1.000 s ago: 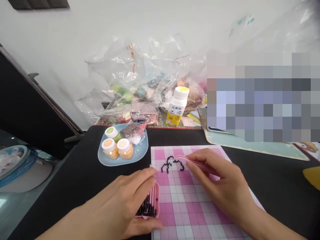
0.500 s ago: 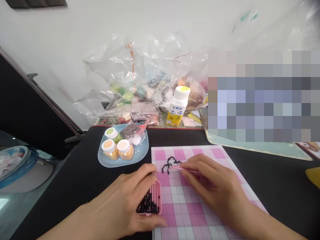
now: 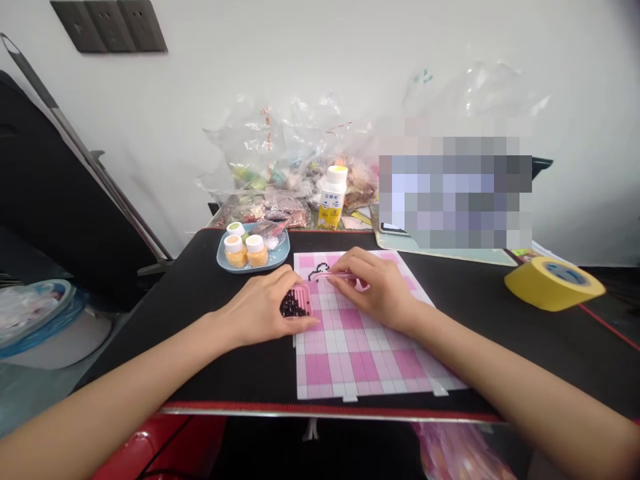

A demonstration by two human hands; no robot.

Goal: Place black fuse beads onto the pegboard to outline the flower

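My left hand (image 3: 267, 303) grips a small pink ridged tray (image 3: 306, 300) by its sides, with black beads (image 3: 293, 305) heaped in its lower part. Pinched in my right hand (image 3: 373, 287) are pink tweezers (image 3: 336, 275), their tips pointing left at a curved outline of black beads (image 3: 319, 269). That outline stands on a pegboard (image 3: 340, 363) chequered in pink and white. Whether the tweezers hold a bead is too small to tell. The bead tray sits over the board's left edge, just below the outline.
A blue plate (image 3: 235, 269) with small lidded jars and a bag stands behind my left hand. A white-and-yellow bottle (image 3: 332, 200) stands before bagged supplies. Yellow tape (image 3: 553, 283) lies at the right. A bin (image 3: 75, 333) is on the floor at left.
The view has pulled back and up, so the table's front edge, the wall sockets and the whole tape roll now show. Both hands keep their grips near the bead outline.
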